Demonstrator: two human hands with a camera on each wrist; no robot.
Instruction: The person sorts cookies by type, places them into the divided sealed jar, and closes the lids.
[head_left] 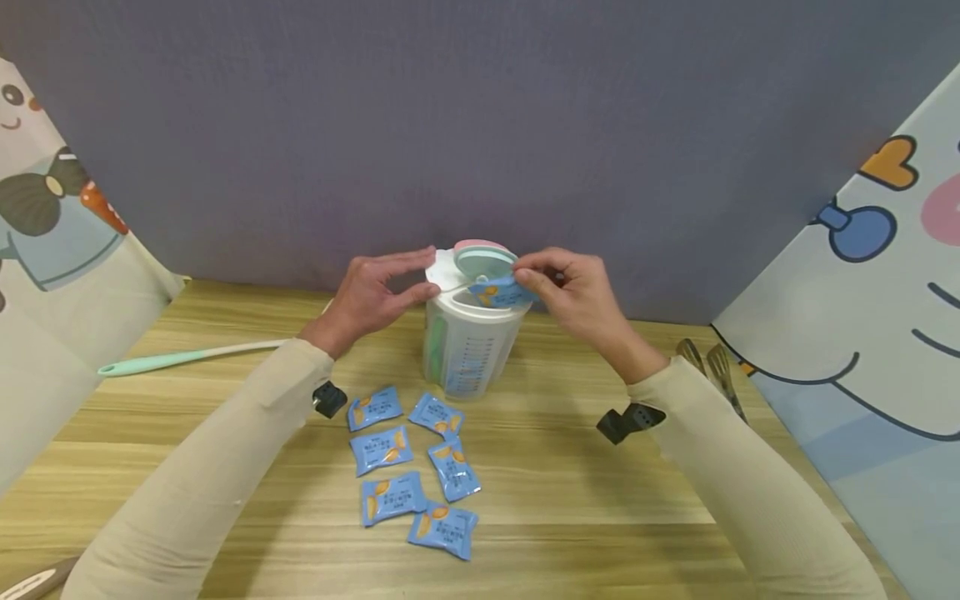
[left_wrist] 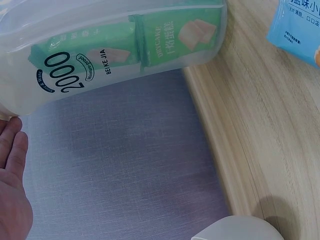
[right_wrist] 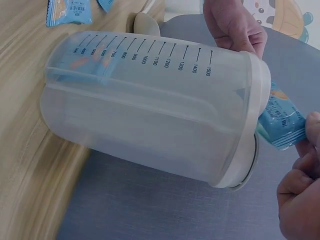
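Observation:
A translucent storage canister [head_left: 480, 358] with a white lid [head_left: 444, 268] stands upright on the table; its green flap [head_left: 483, 260] is raised. My right hand [head_left: 581, 296] pinches one end of a blue snack packet [head_left: 504, 292], whose other end lies at the lid opening. My left hand [head_left: 367, 293] is at the lid's left side, fingers extended and fingertips right at its edge. Inside the canister, green cake packets [left_wrist: 180, 37] fill one compartment and blue packets [right_wrist: 87, 65] lie at the bottom of another. Several blue packets [head_left: 381, 450] are spread on the table in front.
A long-handled utensil with a green grip [head_left: 161, 362] lies to the left. Metal slotted utensils [head_left: 722, 371] lie at the right, partly behind the sleeve. A brown handle [head_left: 41, 579] shows at the lower left. A grey wall [head_left: 480, 125] stands close behind the canister.

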